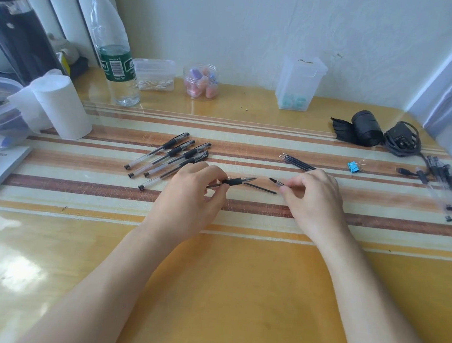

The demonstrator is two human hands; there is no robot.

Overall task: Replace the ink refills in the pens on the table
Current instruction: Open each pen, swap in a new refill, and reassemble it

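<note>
Left grip (190, 193) clamps clear pen (234, 182) w/ black rubbery sleeve; right grip (312, 198) pinches small black-tipped piece (276, 183); thin dark refill (263, 189) lies btwn them.

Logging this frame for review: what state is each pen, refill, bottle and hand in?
left hand, grips the uncapped pen.
uncapped pen, held, tip pointing right.
right hand, pinches a small dark-tipped piece.
loose refill, lying on the table between the hands.
four pens, capped, lying side by side.
spare refills, bundled, lying flat.
water bottle, upright, capped, nearly empty.
</note>
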